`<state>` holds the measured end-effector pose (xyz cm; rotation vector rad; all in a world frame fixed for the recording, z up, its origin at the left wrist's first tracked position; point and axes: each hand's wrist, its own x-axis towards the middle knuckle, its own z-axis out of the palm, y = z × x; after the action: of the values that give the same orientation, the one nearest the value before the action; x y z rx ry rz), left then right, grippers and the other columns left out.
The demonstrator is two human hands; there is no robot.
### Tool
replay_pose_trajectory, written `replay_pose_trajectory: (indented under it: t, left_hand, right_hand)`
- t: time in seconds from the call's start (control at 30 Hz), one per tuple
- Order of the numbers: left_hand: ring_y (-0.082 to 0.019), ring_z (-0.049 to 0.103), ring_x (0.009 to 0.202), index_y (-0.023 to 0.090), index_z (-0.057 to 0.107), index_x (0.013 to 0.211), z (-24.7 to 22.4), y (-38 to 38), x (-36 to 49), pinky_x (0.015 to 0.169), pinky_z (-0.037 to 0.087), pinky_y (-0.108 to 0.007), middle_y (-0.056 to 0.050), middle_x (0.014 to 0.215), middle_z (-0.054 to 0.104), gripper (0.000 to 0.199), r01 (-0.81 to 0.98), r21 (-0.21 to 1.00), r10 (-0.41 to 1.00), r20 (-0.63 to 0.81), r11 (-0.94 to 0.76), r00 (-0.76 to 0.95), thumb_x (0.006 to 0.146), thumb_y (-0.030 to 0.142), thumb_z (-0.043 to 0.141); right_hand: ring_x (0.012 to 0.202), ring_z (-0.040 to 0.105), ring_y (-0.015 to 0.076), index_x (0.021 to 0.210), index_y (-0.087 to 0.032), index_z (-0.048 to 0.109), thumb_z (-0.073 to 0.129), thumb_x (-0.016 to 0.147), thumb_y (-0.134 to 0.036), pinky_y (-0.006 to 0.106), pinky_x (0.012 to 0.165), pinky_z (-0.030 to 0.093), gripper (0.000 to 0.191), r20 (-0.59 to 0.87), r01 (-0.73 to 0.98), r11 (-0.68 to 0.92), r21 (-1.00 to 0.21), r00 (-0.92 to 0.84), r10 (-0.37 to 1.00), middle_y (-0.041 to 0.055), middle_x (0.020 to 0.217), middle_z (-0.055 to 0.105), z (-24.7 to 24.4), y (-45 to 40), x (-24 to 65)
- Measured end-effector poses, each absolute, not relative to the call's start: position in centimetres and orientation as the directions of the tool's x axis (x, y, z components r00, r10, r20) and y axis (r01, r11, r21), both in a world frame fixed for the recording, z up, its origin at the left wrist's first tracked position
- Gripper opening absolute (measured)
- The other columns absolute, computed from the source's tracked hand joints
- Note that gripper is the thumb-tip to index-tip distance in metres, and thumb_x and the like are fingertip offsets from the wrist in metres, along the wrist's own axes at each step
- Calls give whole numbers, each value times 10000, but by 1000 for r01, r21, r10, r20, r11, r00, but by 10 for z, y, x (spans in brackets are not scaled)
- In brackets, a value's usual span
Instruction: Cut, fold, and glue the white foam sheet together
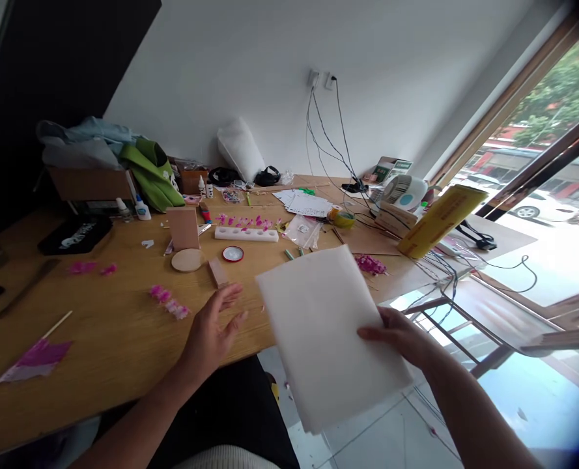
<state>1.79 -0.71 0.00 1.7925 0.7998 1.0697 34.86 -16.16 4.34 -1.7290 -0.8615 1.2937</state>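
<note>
A: Gripping what with the right hand (400, 335)?

B: Gripping a stack of white sheets (325, 332) by its right edge, with the thumb flat on top and the other fingers mostly hidden behind.

A: Held where, exactly?

B: Tilted in front of the body — partly over the front of the wooden table (113, 355), partly above the tiled floor (377, 443).

A: And with the left hand (214, 332)?

B: Spread loosely, raised over the table just left of the sheets and apart from them, with thumb and fingers parted.

A: Close to what?

B: Close to a small block (217, 272), just beyond the fingertips; past that, to a round disc (188, 260) and a red-rimmed lid (233, 254).

A: And farther off?

B: Behind the lid, a white tray (247, 235) with round hollows; beyond the sheets to the right, a magenta heap of petals (370, 264) and a leaning yellow box (440, 221).
</note>
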Motion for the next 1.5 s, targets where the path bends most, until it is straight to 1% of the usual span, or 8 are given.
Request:
replay_pose_trajectory:
  t: [0.13,0.27,0.6,0.77,0.97,1.13,1.23,1.5]
  left_hand:
    - [-241,511,1244,240,539,1238,4,-30,23,1063,413,-416,-95,1301,587,348,126,616,565,598,-778,568,897,169,530]
    - [-259,438,1317,207,595,1176,10,-45,37,1077,416,-453,-101,1308,591,303,78,433,349,594,-898,724,904,129,486]
    - [-293,423,1328,156,600,1223,-25,-17,82,1071,405,-487,-140,1311,590,330,350,348,459,312,-870,832,923,224,481]
    - [-347,424,1323,141,587,1255,-40,-7,94,1082,358,-522,-179,1344,557,370,441,253,500,269,-861,823,919,270,502]
    - [-359,427,1319,167,616,1222,-46,1,103,1062,367,-551,-180,1334,565,360,465,273,531,269,-842,803,921,321,491]
    - [-365,436,1317,182,609,1238,-55,1,104,1070,368,-544,-173,1342,565,379,478,239,532,292,-845,795,931,356,469]
    - [-367,444,1313,189,603,1246,-57,0,104,1076,367,-536,-171,1344,567,390,487,211,530,306,-848,791,931,375,470]
    - [-370,491,1275,207,604,1254,-53,2,104,1022,431,-535,-164,1334,584,403,472,178,505,301,-863,809,925,400,473]
  right_hand:
    - [807,702,290,897,-136,735,817,549,-292,408,736,563,391,-477,279,-452,-848,-27,878,84,895,753,52,-105,358]
    - [847,689,248,895,-158,750,820,477,-258,325,775,538,436,-615,574,-402,-714,-239,751,43,924,757,52,-39,348]
    - [732,668,220,784,-150,758,868,295,-151,302,718,502,501,-699,730,-290,-618,-342,628,6,743,749,25,83,325]
    - [672,625,190,667,-174,737,873,284,-161,263,671,459,407,-628,799,-164,-578,-307,716,-35,656,714,18,101,321]
    - [569,577,167,524,-197,667,890,257,-157,254,612,429,350,-468,863,-45,-503,-228,854,-64,514,619,13,108,325]
    - [762,658,187,804,-191,730,792,658,-245,263,703,477,168,-186,864,-69,-499,-29,982,6,790,728,-6,129,333]
    - [897,651,187,980,-156,679,602,888,-334,344,823,501,214,3,854,-140,-501,163,987,51,966,707,-23,150,330]
    - [994,617,199,1103,-168,620,569,925,-346,408,869,518,257,165,802,-223,-554,368,915,67,1149,627,-50,198,308]
